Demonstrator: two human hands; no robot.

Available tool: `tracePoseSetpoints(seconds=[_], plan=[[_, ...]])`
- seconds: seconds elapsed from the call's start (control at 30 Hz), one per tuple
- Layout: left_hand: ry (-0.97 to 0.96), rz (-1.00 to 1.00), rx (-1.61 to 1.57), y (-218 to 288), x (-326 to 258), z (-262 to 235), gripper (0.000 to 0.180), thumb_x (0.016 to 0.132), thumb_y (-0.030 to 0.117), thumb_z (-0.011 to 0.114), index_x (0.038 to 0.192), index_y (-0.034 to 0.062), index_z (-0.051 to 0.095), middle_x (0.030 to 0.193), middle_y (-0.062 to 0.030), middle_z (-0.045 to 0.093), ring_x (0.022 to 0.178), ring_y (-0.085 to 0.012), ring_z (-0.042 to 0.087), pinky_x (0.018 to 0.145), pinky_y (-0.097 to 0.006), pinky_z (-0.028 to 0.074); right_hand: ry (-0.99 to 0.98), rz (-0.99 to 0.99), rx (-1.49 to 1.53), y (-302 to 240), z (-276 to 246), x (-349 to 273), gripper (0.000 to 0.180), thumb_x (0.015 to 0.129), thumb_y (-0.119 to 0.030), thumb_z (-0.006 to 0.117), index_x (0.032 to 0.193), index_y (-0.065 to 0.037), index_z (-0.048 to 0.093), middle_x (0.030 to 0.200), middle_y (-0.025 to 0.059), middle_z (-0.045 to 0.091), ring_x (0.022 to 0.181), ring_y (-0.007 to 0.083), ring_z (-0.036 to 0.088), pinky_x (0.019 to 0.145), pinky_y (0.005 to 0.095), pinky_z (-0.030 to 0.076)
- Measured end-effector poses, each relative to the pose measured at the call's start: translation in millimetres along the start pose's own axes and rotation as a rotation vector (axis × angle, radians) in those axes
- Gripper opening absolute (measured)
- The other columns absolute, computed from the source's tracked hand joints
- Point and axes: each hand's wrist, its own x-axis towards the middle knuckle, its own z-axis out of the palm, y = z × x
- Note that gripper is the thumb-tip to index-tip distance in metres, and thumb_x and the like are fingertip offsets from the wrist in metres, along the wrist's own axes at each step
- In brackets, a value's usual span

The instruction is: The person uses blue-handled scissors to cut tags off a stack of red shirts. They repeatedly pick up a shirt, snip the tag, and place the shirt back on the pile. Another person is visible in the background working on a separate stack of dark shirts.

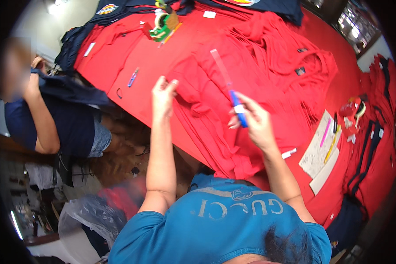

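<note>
Red garments [251, 83] lie heaped on a red-covered table in front of me, with small dark labels showing. My right hand [255, 121] is closed around a slim blue-handled tool [238, 108] with a white band. A long, thin, pale strip reaches up from its handle, blurred over the red cloth, so the exact kind is unclear. My left hand [163, 97] hovers at the left edge of the heap, its fingers bent but apart. Nothing shows between them.
Left on the table are a blue cutter [133, 77] and a green tape dispenser [165, 27]. Paper [314, 149] with pens lies at right, near a red tape dispenser [353, 112]. Another person [53, 114] handles dark cloth at left. A clear plastic bag [92, 215] is below.
</note>
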Motion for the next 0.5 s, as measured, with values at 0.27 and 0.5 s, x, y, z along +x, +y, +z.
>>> tracePoseSetpoints(seconds=[0.27,0.5], plan=[[0.398,0.394,0.433,-21.0,55.6,-46.7,0.025,0.083,0.015,0.073,0.091,-0.003,0.059,0.084,-0.0066,0.058,0.076,-0.0148,0.052,0.07,-0.029,0.045,1.016,0.106,-0.956,-49.8,-125.2,-192.3,0.034,0.097,-0.004,0.042,0.129,-0.004,0.055,0.094,0.0092,0.067,0.071,0.0097,0.061,0.06,0.0244,0.049],[-0.398,0.902,1.001,-16.7,0.0,10.6,0.024,0.083,0.014,0.069,0.102,0.0026,0.06,0.099,-0.0133,0.058,0.095,-0.03,0.054,0.085,-0.041,0.043,1.428,0.458,-1.293,-17.9,-136.2,-278.1,0.031,0.091,-0.015,0.056,0.118,0.001,0.059,0.101,0.0265,0.064,0.094,0.0396,0.063,0.08,0.0449,0.049]])
